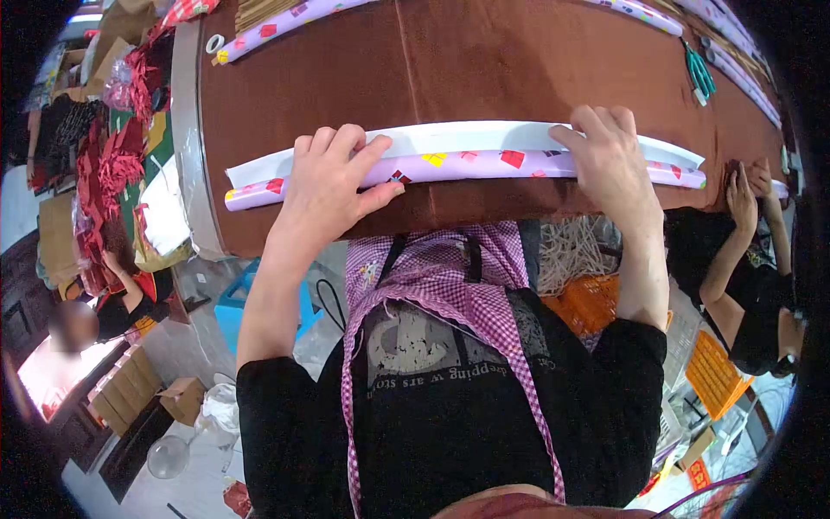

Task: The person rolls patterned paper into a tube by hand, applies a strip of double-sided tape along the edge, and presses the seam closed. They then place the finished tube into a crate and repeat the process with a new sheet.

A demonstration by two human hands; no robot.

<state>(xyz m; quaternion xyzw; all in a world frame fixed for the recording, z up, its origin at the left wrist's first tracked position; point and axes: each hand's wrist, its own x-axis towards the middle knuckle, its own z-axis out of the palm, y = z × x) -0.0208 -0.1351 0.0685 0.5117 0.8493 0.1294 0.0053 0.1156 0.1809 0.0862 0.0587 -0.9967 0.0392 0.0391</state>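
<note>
A long roll of lilac paper (467,165) with red and yellow patches lies across the near side of the brown table (346,82), its white loose edge showing along the far side. My left hand (333,177) rests over the roll left of its middle, with thumb and index finger apart and the other fingers bent. Toward the right end, my right hand (607,160) is on the roll, fingers curled and thumb at the white edge. Its grip on the paper is partly hidden by the hand.
More patterned rolls (298,19) lie along the far edge, near a white tape ring (215,43). Green-handled scissors (699,73) are at the right. A co-worker's hands (745,195) are at the right edge; another person is at the left. A blue stool (233,307) stands below.
</note>
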